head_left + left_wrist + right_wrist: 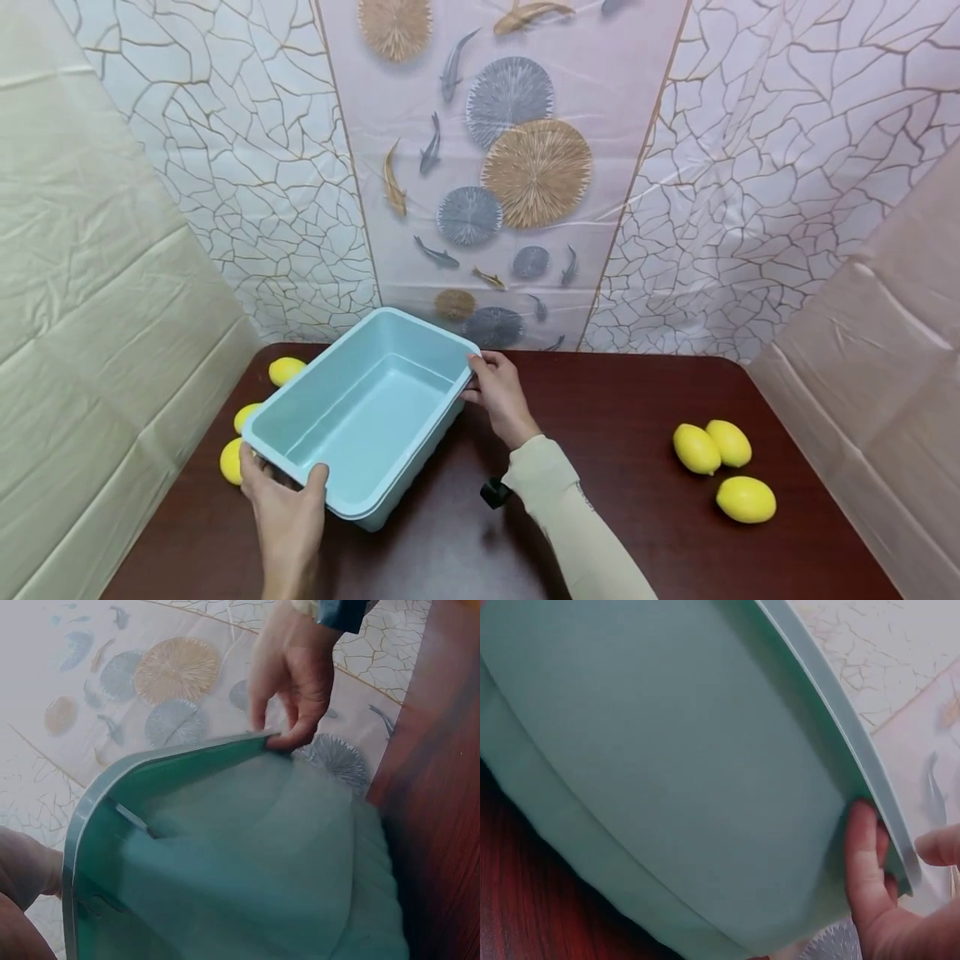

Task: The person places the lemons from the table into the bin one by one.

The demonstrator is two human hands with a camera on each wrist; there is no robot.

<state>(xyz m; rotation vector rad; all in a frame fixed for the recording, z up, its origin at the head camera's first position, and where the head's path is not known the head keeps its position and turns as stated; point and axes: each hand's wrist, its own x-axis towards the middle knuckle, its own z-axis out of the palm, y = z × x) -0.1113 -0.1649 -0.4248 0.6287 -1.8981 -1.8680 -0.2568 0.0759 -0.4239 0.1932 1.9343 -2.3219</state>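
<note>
A light blue rectangular plastic tub is held at a slant over the left half of the table, its open top facing up and nothing inside. My left hand grips the rim at the near-left end, thumb over the edge and fingers beneath. At the far-right corner my right hand pinches the rim; the right wrist view shows its fingers under the lip. Whether the tub's base touches the table cannot be told. Beyond its left side lie yellow lemons, partly hidden by it.
Three more lemons sit together on the right side of the dark reddish-brown table. A small black device is by the right sleeve. Patterned cloth hangs behind the table, and plain beige cloth walls both sides.
</note>
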